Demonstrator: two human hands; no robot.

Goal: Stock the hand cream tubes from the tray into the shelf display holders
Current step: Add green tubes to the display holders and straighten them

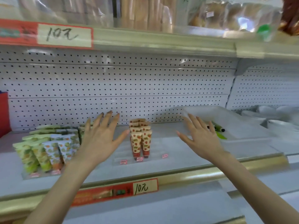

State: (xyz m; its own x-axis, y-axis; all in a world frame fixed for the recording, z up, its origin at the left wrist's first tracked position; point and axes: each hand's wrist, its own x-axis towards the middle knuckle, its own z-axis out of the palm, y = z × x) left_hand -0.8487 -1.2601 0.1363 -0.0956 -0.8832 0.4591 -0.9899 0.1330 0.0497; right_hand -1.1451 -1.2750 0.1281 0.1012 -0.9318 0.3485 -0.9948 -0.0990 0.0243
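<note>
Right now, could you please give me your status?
Left hand and right hand open, empty. Green tubes lying in tray. Nothing blocking clear holder.

One left hand (100, 139) and one right hand (202, 136), one tray (234, 120) with at least two green tubes (217, 126), two files of strawberry tubes (140, 143), two price labels (64, 35)

Both bare forearms reach up and forward from the lower corners, drawing slightly together; the left grip (98, 139) is held flat, back of the hand up, fingers (108, 120) straight and spread, thumb out to the right; the right grip (203, 139) mirrors it (thumb out to the left), fingers splayed; neither holds anything.
</note>
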